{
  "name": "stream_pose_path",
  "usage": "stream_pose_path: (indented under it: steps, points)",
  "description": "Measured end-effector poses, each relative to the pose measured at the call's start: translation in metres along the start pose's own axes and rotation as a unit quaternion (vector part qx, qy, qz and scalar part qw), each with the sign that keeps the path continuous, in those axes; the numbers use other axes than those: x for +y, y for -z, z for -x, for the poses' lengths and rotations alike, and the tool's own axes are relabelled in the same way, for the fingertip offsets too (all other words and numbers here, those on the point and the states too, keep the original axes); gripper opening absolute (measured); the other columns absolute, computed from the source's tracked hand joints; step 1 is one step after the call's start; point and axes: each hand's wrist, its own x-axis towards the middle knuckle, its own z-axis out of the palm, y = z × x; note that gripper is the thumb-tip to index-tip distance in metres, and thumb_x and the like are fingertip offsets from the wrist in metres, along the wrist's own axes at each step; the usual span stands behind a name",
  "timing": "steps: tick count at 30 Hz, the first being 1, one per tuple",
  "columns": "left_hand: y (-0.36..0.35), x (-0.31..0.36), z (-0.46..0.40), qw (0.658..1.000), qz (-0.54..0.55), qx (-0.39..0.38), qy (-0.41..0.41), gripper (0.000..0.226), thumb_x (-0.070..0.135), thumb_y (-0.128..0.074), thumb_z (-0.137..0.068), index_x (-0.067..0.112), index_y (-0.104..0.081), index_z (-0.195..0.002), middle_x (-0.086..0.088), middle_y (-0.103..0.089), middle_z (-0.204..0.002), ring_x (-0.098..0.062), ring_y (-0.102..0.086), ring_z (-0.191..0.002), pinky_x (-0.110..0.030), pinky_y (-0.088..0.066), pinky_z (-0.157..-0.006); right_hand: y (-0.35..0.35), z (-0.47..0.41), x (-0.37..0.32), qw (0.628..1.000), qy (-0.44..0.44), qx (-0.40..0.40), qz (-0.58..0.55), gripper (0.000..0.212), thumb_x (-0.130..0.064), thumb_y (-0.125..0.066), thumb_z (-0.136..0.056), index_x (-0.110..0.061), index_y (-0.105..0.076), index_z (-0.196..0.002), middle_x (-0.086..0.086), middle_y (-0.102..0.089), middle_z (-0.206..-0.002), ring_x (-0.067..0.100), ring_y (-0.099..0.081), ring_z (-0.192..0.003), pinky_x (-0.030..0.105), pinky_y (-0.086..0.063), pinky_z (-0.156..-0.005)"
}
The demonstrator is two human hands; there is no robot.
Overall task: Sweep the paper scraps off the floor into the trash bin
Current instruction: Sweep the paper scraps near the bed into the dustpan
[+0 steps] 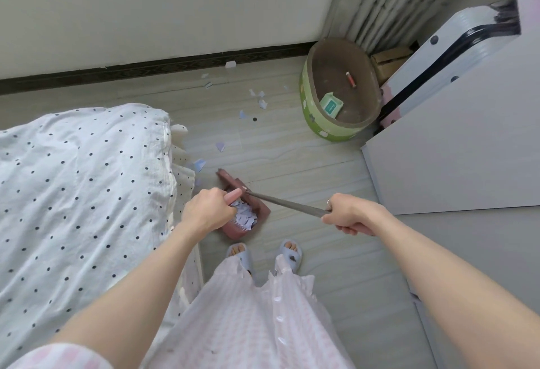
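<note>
My left hand grips the pink handle of a dusty-red dustpan that rests on the floor and holds a heap of white paper scraps. My right hand is closed around the grey broom handle; the broom head sits at the dustpan's far edge. More paper scraps lie scattered on the floor between the broom and the wall. The green trash bin stands upright at the far right, with a green packet and a small red item inside.
A bed with a polka-dot cover fills the left side. A white cabinet and a folded table stand to the right. A cardboard box sits behind the bin. My slippered feet are just behind the dustpan.
</note>
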Motion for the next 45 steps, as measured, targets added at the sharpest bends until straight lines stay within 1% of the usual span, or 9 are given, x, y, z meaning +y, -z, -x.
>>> stream_pose_path:
  steps: [6,12,17,21,24,30,35,39,45]
  points:
    - [-0.008,0.008,0.015,0.998,0.050,0.017,0.035,0.012,0.025,-0.056,-0.077,0.020,-0.065,-0.084,-0.004,-0.069,-0.105,-0.030,-0.062,-0.087,-0.031,-0.047,-0.069,0.026,0.007,0.010,0.998,0.015,0.048,0.027,0.027,-0.012,-0.042,-0.086,0.003,-0.064,-0.092,0.014,-0.063,-0.068,0.027,-0.054,-0.054,0.026,-0.046,-0.056]
    - [-0.038,0.027,0.042,0.991,0.094,0.037,0.092,0.027,0.025,-0.056,-0.080,0.020,-0.068,-0.104,-0.008,-0.064,-0.089,-0.032,-0.060,-0.086,-0.031,-0.044,-0.069,0.024,0.001,0.017,0.992,0.023,0.107,0.056,0.012,-0.006,-0.041,-0.091,-0.003,-0.053,-0.091,0.009,-0.053,-0.058,0.021,-0.050,-0.044,0.022,-0.041,-0.044]
    - [-0.059,0.029,0.064,0.982,0.128,0.050,0.133,0.022,0.023,-0.054,-0.083,0.020,-0.066,-0.101,-0.005,-0.060,-0.083,-0.031,-0.058,-0.083,-0.029,-0.040,-0.067,0.003,-0.008,0.017,0.980,0.045,0.142,0.129,0.033,-0.006,-0.039,-0.093,-0.003,-0.055,-0.123,0.017,-0.061,-0.118,0.032,-0.059,-0.100,0.034,-0.047,-0.079]
    - [-0.074,0.019,0.078,0.976,0.137,0.054,0.161,0.022,0.023,-0.056,-0.082,0.018,-0.066,-0.100,-0.008,-0.066,-0.089,-0.033,-0.062,-0.086,-0.030,-0.046,-0.066,-0.024,-0.016,0.019,0.977,0.056,0.119,0.170,0.037,-0.006,-0.037,-0.094,-0.003,-0.052,-0.128,0.015,-0.056,-0.130,0.032,-0.055,-0.120,0.035,-0.047,-0.092]
    - [-0.081,0.012,0.082,0.970,0.158,0.060,0.173,0.027,0.023,-0.055,-0.078,0.016,-0.069,-0.100,-0.006,-0.070,-0.100,-0.032,-0.065,-0.083,-0.035,-0.055,-0.072,-0.034,-0.011,0.023,0.978,0.066,0.079,0.180,0.037,-0.005,-0.036,-0.094,-0.002,-0.051,-0.127,0.016,-0.059,-0.125,0.032,-0.060,-0.112,0.036,-0.050,-0.087]
    - [-0.089,0.018,0.086,0.962,0.189,0.070,0.184,0.026,0.024,-0.055,-0.082,0.013,-0.067,-0.102,-0.010,-0.066,-0.093,-0.031,-0.061,-0.084,-0.032,-0.050,-0.072,-0.047,-0.003,0.029,0.978,0.075,0.004,0.195,0.012,-0.007,-0.039,-0.091,-0.006,-0.051,-0.094,0.006,-0.050,-0.055,0.017,-0.048,-0.037,0.021,-0.040,-0.041]
    - [-0.086,0.011,0.094,0.960,0.202,0.068,0.180,0.030,0.022,-0.053,-0.081,0.018,-0.067,-0.107,-0.007,-0.068,-0.098,-0.030,-0.060,-0.079,-0.030,-0.044,-0.064,-0.030,0.000,0.024,0.983,0.073,0.002,0.167,0.026,-0.014,-0.043,-0.089,-0.007,-0.044,-0.064,0.001,-0.047,-0.028,0.017,-0.045,-0.038,0.024,-0.037,-0.048]
    - [-0.084,0.004,0.101,0.953,0.226,0.070,0.188,0.021,0.022,-0.054,-0.080,0.013,-0.067,-0.093,-0.008,-0.067,-0.091,-0.032,-0.064,-0.085,-0.030,-0.043,-0.063,-0.014,0.009,0.016,0.984,0.069,0.018,0.163,0.024,-0.009,-0.042,-0.090,-0.006,-0.044,-0.066,0.010,-0.051,-0.055,0.018,-0.044,-0.041,0.023,-0.036,-0.047]
    - [-0.082,0.002,0.101,0.954,0.233,0.067,0.176,0.010,0.024,-0.056,-0.081,0.017,-0.062,-0.082,-0.007,-0.067,-0.090,-0.029,-0.058,-0.077,-0.030,-0.041,-0.062,0.006,0.000,0.006,0.986,0.059,0.061,0.140,0.021,-0.011,-0.043,-0.085,-0.003,-0.051,-0.067,0.009,-0.056,-0.047,0.020,-0.048,-0.042,0.028,-0.044,-0.058]
